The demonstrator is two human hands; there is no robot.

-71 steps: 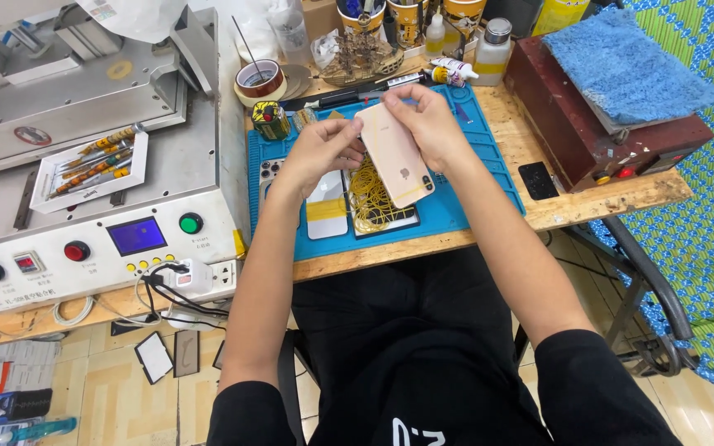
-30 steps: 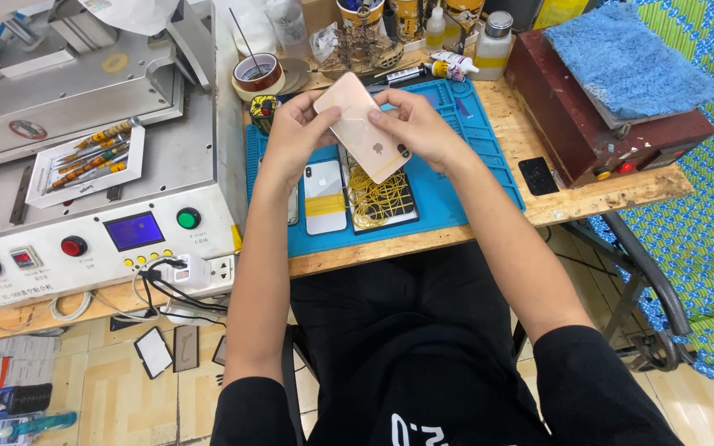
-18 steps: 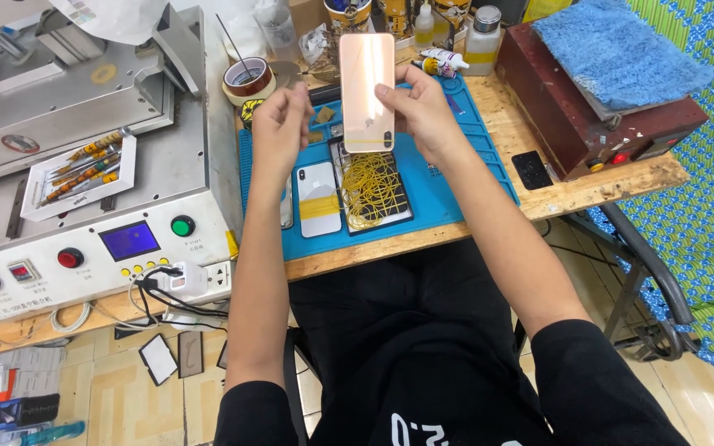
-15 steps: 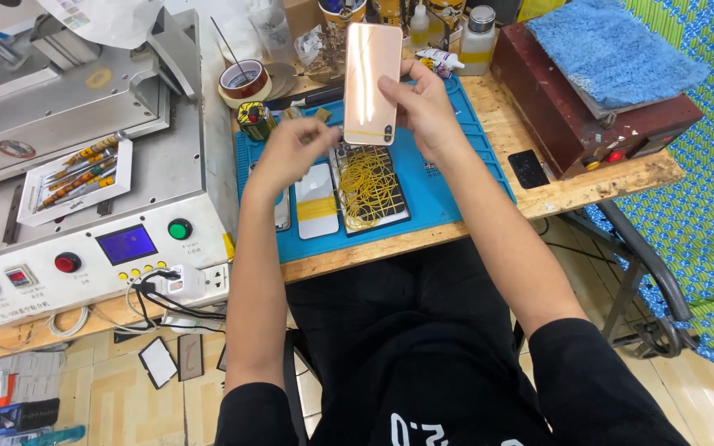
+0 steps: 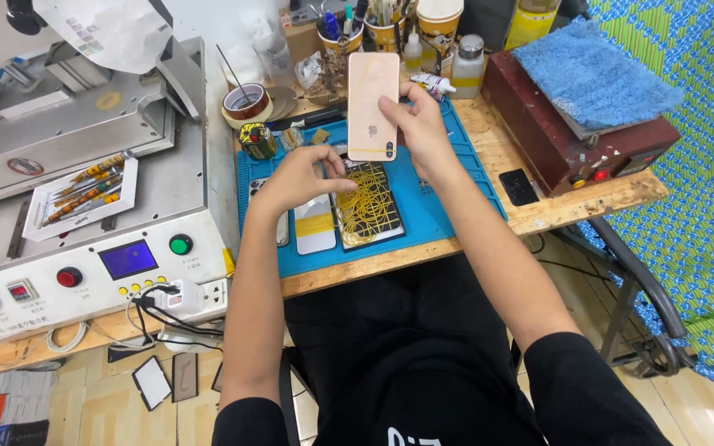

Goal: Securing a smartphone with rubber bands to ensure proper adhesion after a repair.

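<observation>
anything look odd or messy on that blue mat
Yes: a phone lying flat on the blue mat is covered in a tangle of yellow rubber bands, beside the left hand.

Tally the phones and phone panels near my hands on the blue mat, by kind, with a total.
Pink-gold phone held up in the right hand: 1
Panel wrapped in yellow rubber bands: 1
White panel with a yellow band, under the left hand: 1
Total: 3
</observation>
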